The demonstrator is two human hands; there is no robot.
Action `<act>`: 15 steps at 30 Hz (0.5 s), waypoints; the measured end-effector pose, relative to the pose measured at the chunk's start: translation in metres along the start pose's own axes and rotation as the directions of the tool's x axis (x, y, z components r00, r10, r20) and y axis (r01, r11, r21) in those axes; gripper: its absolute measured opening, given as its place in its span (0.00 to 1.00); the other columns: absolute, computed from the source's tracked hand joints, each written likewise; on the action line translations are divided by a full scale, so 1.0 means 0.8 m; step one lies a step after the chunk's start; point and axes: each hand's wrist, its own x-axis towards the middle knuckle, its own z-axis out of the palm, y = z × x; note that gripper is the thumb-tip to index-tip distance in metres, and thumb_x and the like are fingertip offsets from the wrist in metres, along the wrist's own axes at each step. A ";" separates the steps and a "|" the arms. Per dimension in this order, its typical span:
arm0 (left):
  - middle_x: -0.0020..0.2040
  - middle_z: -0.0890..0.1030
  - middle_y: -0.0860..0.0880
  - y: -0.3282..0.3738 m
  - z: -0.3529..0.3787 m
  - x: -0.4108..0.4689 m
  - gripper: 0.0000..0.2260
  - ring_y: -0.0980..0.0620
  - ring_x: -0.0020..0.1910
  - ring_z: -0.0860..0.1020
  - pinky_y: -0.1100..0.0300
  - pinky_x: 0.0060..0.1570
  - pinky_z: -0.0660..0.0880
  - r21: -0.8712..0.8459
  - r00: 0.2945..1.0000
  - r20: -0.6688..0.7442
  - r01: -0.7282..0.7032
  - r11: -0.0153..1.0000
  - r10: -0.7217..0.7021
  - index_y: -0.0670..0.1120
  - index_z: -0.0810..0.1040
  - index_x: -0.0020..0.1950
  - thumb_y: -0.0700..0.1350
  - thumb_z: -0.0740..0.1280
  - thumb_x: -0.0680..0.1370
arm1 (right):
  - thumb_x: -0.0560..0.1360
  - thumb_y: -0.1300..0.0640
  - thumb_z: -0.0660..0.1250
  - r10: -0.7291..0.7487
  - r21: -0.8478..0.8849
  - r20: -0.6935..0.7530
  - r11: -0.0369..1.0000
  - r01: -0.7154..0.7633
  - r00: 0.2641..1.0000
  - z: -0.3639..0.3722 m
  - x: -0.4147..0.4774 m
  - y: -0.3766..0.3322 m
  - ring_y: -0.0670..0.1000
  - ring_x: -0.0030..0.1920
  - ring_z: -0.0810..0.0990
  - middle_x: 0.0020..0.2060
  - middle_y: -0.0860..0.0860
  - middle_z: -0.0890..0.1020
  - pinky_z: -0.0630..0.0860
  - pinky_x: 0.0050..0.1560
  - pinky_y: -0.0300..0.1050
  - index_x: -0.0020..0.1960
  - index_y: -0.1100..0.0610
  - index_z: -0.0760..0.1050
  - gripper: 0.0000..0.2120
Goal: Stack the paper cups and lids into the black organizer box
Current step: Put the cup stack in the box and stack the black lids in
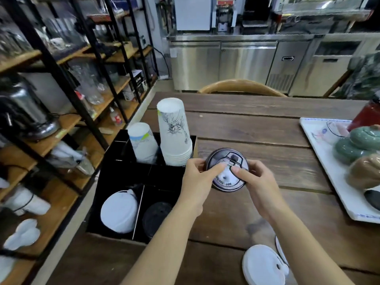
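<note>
Lids could have slipped apart here, I judged: my left hand (197,177) and right hand (253,182) pinched a dark lid stack (227,169) only by rim and top, above the table (287,153) just right of the box (115,182). Tilted, the smooth plastic rounds might slide and scatter. Carried left carelessly, they might knock the tall cups (174,132), upturned waxy paper cones nested in a rear compartment. Front compartments held white lids (119,210) and black lids (156,219). More white lids (263,264) lay near me on rough wooden planks.
</note>
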 end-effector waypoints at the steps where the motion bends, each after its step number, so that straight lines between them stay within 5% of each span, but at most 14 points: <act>1: 0.53 0.79 0.51 0.004 -0.015 -0.004 0.14 0.51 0.56 0.78 0.45 0.61 0.75 -0.009 1.000 -0.004 0.000 1.000 0.000 0.51 0.73 0.50 0.49 0.74 0.70 | 0.56 0.46 0.77 -0.005 -0.008 0.027 1.000 0.006 1.000 0.013 -0.003 -0.004 0.56 0.53 0.82 0.50 0.54 0.85 0.76 0.54 0.52 0.50 0.53 0.78 0.25; 4: 0.52 0.80 0.53 0.015 -0.058 -0.018 0.16 0.55 0.51 0.79 0.49 0.57 0.77 -0.002 1.000 -0.016 0.021 1.000 -0.021 0.47 0.76 0.58 0.48 0.72 0.73 | 0.59 0.48 0.78 -0.003 -0.045 0.101 0.999 0.008 0.995 0.048 -0.011 -0.005 0.54 0.52 0.83 0.50 0.53 0.85 0.77 0.53 0.49 0.51 0.54 0.79 0.22; 7: 0.52 0.81 0.51 0.017 -0.099 -0.027 0.14 0.55 0.51 0.78 0.51 0.55 0.75 0.050 0.998 -0.022 0.061 0.997 -0.060 0.45 0.78 0.57 0.49 0.70 0.74 | 0.67 0.53 0.76 0.030 -0.106 0.170 0.994 -0.012 0.985 0.081 -0.022 -0.004 0.48 0.47 0.82 0.48 0.51 0.84 0.75 0.44 0.38 0.51 0.55 0.78 0.15; 12: 0.52 0.83 0.49 0.003 -0.154 -0.034 0.14 0.52 0.50 0.80 0.58 0.43 0.78 0.099 0.990 -0.035 0.140 0.985 -0.138 0.42 0.81 0.53 0.50 0.70 0.74 | 0.69 0.51 0.73 0.146 -0.204 0.244 0.974 -0.097 0.959 0.121 -0.039 0.007 0.48 0.46 0.82 0.47 0.51 0.83 0.77 0.41 0.38 0.53 0.59 0.77 0.16; 15: 0.52 0.83 0.49 -0.012 -0.179 -0.032 0.14 0.51 0.51 0.80 0.53 0.48 0.78 0.148 0.984 -0.037 0.179 0.973 -0.176 0.43 0.82 0.51 0.52 0.71 0.73 | 0.70 0.50 0.72 0.240 -0.261 0.272 0.951 -0.168 0.932 0.139 -0.049 0.020 0.47 0.47 0.82 0.47 0.49 0.83 0.80 0.41 0.36 0.51 0.58 0.77 0.16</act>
